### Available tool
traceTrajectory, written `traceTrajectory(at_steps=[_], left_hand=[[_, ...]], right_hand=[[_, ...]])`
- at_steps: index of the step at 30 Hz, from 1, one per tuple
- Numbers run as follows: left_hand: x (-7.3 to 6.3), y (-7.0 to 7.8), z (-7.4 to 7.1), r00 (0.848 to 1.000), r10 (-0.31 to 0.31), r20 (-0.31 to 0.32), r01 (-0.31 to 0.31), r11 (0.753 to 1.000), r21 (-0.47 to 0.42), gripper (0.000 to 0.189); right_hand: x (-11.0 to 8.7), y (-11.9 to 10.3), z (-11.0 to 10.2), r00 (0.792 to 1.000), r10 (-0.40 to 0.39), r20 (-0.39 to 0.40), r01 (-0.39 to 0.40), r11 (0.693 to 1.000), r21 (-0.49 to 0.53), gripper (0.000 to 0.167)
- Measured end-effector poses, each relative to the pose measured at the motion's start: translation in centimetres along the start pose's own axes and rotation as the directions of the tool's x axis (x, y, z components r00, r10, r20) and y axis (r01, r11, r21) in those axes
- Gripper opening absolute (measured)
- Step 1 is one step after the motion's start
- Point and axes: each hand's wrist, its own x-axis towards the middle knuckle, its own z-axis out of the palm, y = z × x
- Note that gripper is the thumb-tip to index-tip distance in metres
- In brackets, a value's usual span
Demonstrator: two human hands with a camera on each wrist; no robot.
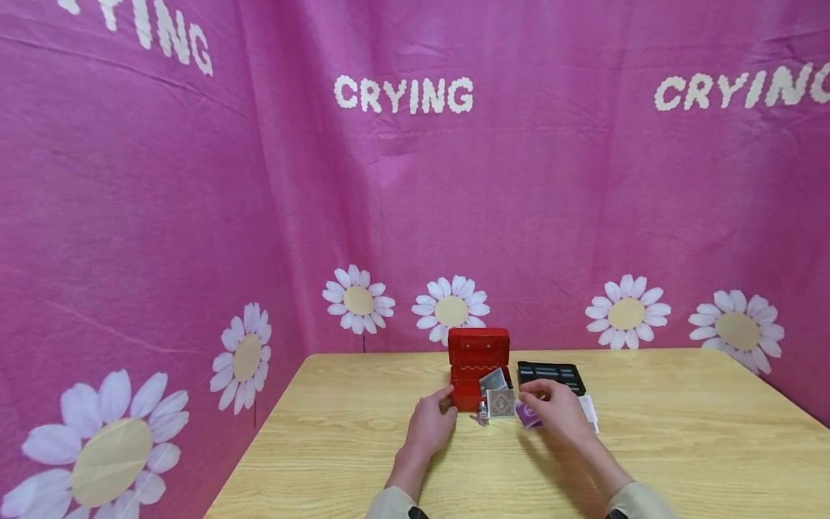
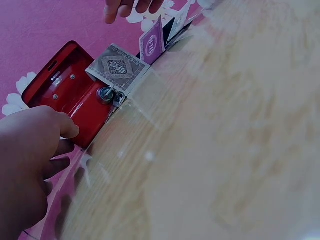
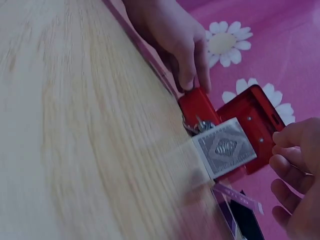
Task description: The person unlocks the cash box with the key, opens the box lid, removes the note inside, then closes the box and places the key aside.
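Note:
A red cash box (image 1: 478, 349) stands with its lid raised. My left hand (image 1: 431, 424) rests at the box's left side, fingertips touching it. Keys (image 2: 106, 93) hang at the lock on the front. A grey patterned note-like paper (image 3: 226, 147) stands at the box's front right, and another grey piece (image 1: 493, 380) leans inside the box. To the right of the box, my right hand (image 1: 559, 409) hovers with bent fingers, above a purple printed note (image 1: 528, 415). I see nothing held between its fingers in the right wrist view.
A black compartmented tray (image 1: 551, 373) lies right of the box, partly behind my right hand. A white paper (image 1: 588, 411) sits by my right wrist. The wooden table (image 1: 311, 432) ends in front of a pink curtain (image 1: 415, 202) with flowers.

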Motion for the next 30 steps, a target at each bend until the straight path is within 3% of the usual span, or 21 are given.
traceTrajectory(at_steps=[4,13,22,30], left_hand=[[0.0,0.3,-0.1,0.999,-0.035,0.009,0.035,0.999,-0.003,0.045],[0.0,0.1,-0.1,1.0,-0.013,0.001,0.013,1.0,-0.005,0.045],[0.1,-0.1,0.2,1.0,-0.001,-0.002,0.001,1.0,-0.001,0.045],[0.0,0.0,0.0,1.0,-0.004,-0.003,0.004,1.0,-0.003,0.045]], right_hand=[[0.0,-0.4,0.7,1.0,-0.013,-0.028,0.013,1.0,-0.001,0.025],[0.0,-0.2,2.4,0.998,0.017,-0.066,-0.014,0.999,0.042,0.023],[0.4,0.9,2.7,0.986,-0.057,-0.159,0.032,0.987,-0.155,0.023],[0.9,1.8,2.9,0.983,-0.075,-0.167,0.026,0.96,-0.279,0.022]])
